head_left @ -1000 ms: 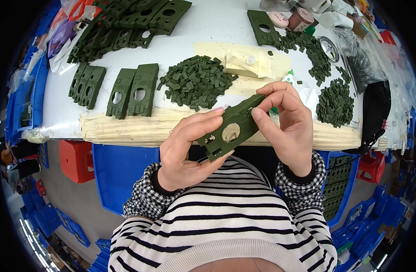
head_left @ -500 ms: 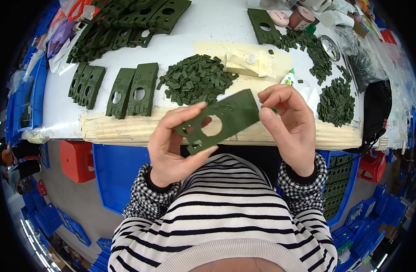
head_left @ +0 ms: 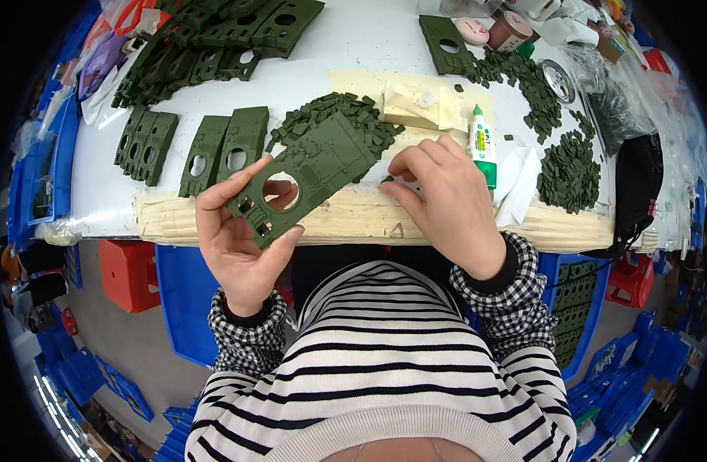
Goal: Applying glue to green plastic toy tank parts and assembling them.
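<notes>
My left hand grips one end of a dark green plastic model tank hull, thumb on the near edge and fingers on the far one. The hull is tilted, its large round hole close to my fingers and its free end over a pile of small green plastic pieces. To its right, my right hand is closed in a pinch above the table's front edge. A tiny dark green piece shows at those fingertips, apart from the hull. Just beyond that hand lies a white glue bottle with a green cap.
More hulls stand at the left and are stacked at the back left. Other small pieces form a heap at the right, near a crumpled tissue. A taped block sits mid-table. Below are a blue bin and red stool.
My left hand has moved left with the hull and turned its detailed face into view. My right hand has come left and down, fingertips now pinched, uncovering the glue bottle.
</notes>
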`<control>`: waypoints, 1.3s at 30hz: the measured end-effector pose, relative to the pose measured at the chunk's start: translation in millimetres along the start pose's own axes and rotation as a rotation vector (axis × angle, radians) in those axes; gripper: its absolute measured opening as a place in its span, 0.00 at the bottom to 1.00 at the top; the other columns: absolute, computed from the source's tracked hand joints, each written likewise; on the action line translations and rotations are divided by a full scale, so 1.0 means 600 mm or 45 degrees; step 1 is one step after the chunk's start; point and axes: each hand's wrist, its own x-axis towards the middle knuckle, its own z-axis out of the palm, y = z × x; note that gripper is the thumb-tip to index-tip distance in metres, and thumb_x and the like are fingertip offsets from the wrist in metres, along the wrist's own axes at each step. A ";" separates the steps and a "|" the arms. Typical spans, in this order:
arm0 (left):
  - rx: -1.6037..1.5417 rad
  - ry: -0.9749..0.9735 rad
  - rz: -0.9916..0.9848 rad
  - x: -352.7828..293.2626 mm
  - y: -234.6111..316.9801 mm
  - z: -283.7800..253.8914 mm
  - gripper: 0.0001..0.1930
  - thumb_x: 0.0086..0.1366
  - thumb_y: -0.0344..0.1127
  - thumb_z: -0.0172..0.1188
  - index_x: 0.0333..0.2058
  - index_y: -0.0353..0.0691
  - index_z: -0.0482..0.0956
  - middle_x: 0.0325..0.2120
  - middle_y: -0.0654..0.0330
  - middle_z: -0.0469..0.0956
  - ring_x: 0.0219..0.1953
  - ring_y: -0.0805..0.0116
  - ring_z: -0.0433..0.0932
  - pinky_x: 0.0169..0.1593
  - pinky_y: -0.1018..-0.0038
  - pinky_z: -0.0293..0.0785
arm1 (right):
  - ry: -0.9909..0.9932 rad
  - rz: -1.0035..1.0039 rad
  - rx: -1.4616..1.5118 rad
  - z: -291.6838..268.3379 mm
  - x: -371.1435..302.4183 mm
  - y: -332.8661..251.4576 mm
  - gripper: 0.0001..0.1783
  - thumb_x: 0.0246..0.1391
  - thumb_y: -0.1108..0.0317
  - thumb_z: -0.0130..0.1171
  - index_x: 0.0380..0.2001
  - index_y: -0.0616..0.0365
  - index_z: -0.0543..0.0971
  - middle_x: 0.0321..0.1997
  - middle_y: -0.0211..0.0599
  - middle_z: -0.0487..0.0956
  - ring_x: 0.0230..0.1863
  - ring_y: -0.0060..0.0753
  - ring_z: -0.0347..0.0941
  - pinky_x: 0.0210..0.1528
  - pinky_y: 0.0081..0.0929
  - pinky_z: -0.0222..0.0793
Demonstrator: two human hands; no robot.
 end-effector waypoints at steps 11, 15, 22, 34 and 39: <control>-0.014 -0.016 -0.064 0.000 0.001 -0.001 0.32 0.51 0.20 0.65 0.53 0.32 0.60 0.54 0.43 0.67 0.51 0.60 0.74 0.55 0.67 0.73 | -0.101 0.037 0.130 0.007 0.013 -0.003 0.07 0.46 0.72 0.62 0.27 0.61 0.74 0.27 0.39 0.74 0.34 0.41 0.70 0.37 0.34 0.66; -0.046 0.049 -0.093 0.002 0.005 0.001 0.34 0.54 0.34 0.67 0.56 0.33 0.59 0.52 0.47 0.69 0.47 0.67 0.74 0.51 0.73 0.72 | -0.068 -0.027 0.149 0.008 0.012 -0.001 0.08 0.48 0.72 0.61 0.28 0.62 0.72 0.28 0.41 0.73 0.32 0.42 0.70 0.35 0.35 0.66; -0.129 0.139 -0.157 -0.010 -0.010 -0.020 0.42 0.56 0.49 0.67 0.60 0.35 0.54 0.52 0.51 0.68 0.54 0.64 0.69 0.59 0.65 0.67 | -0.130 0.029 0.195 0.013 0.010 -0.006 0.07 0.50 0.73 0.59 0.30 0.63 0.71 0.30 0.44 0.73 0.31 0.47 0.72 0.35 0.36 0.67; -0.579 0.256 -0.311 -0.001 0.007 -0.004 0.42 0.63 0.53 0.56 0.64 0.34 0.46 0.52 0.46 0.68 0.51 0.60 0.72 0.56 0.65 0.71 | 0.044 -0.024 0.408 -0.001 0.004 -0.006 0.08 0.51 0.79 0.56 0.37 0.64 0.74 0.31 0.43 0.74 0.29 0.40 0.73 0.31 0.28 0.69; -0.761 -0.094 -0.498 -0.002 -0.007 0.003 0.42 0.64 0.55 0.53 0.65 0.35 0.45 0.54 0.43 0.65 0.56 0.50 0.69 0.54 0.59 0.73 | 0.131 -0.012 0.660 -0.034 -0.005 0.001 0.13 0.52 0.81 0.56 0.43 0.63 0.76 0.30 0.41 0.78 0.28 0.29 0.76 0.28 0.21 0.71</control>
